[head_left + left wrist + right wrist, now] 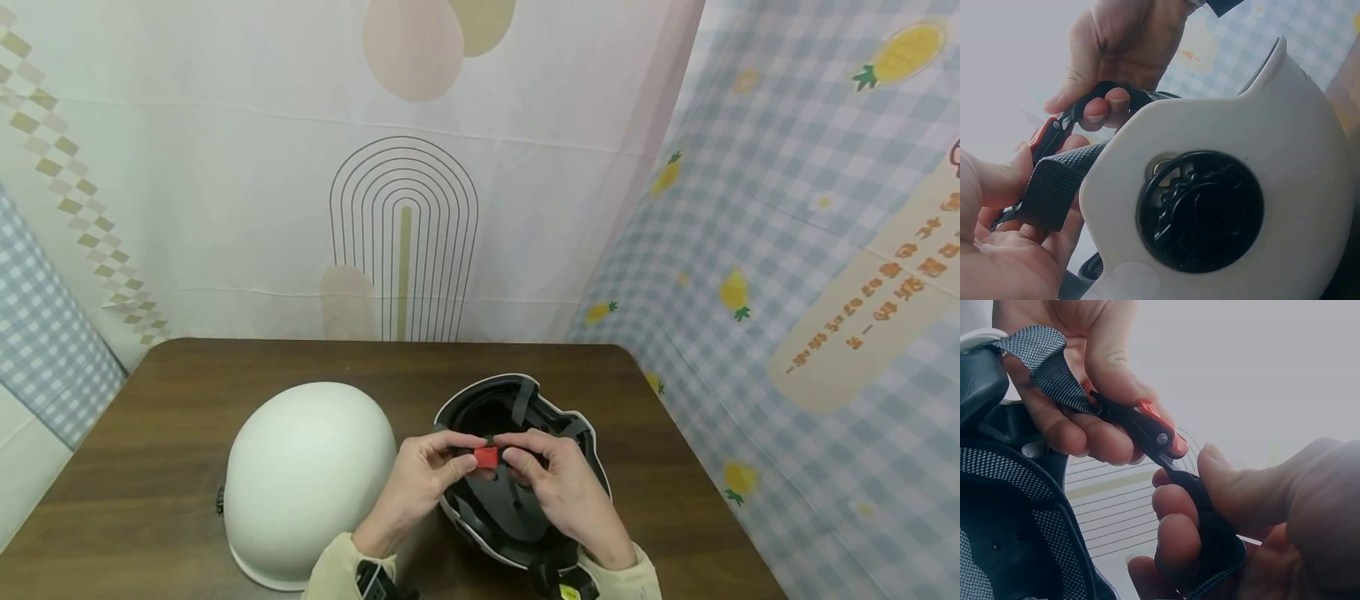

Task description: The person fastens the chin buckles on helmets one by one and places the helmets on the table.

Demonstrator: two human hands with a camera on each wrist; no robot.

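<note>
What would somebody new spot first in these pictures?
Probably the big white helmet, sitting dome-up on the left side of the table. Then the bright red buckle in the person's left grip, beside a black strap in the right grip, over the second helmet, its dark inside showing.

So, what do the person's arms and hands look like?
The left hand and right hand are gloveless. Pale cream fabric sleeves reach both wrists. A black device sits at the left wrist; another, with a yellow label, at the right.

1. Upturned helmet (516, 508): smooth white plastic-looking shell (1310, 156).
2. Above it: woven cloth strap (1050, 194); plastic buckle (1138, 427) with shiny metal rivet (1162, 439).
3. Left of it: second helmet (311, 483), smooth, soft sheen.
4. Beneath it: wood-grain table (150, 467).
</note>
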